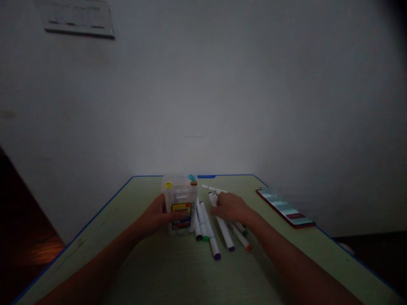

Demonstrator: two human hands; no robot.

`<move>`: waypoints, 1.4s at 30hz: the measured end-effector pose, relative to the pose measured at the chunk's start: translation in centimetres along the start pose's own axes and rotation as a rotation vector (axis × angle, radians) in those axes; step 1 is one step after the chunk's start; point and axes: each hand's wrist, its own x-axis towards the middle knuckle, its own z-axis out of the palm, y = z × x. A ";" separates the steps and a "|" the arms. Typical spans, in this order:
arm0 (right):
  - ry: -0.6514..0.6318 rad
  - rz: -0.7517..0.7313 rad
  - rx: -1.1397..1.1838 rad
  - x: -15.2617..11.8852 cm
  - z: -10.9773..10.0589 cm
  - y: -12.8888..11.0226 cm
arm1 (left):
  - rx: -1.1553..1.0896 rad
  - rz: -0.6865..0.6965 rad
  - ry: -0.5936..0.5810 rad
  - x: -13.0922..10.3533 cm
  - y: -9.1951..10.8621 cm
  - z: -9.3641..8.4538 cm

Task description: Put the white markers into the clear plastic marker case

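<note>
My left hand (159, 216) is wrapped round a clear plastic marker case (179, 195), its thumb across the front beside a yellow and black label (181, 208). The case stands upright on the table with a few markers in it; yellow, blue and brown ends show near its top. Several white markers lie to its right, among them a purple-ended marker (215, 248) and an orange-ended marker (242, 239). Over this pile, my right hand (232, 207) has its fingers closed and pointing down on a white marker (210, 187). Its fingertips are partly hidden.
The pale green table (165, 271) has a blue edge and meets a white wall (203, 84). A phone with a red rim (286, 209) lies near the right edge. A panel (79, 19) hangs on the wall at upper left. The light is dim.
</note>
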 end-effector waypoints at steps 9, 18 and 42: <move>0.523 -0.225 1.209 -0.9 -4.7 2.1 | -0.146 0.021 -0.035 0.0 -1.0 -0.1; 0.048 -0.397 1.312 -2.7 -8.8 -2.7 | -0.229 0.040 -0.023 -0.2 -1.2 0.0; 0.159 -0.548 0.157 1.8 -10.8 -10.3 | -0.170 0.088 0.025 -0.4 -0.8 -0.1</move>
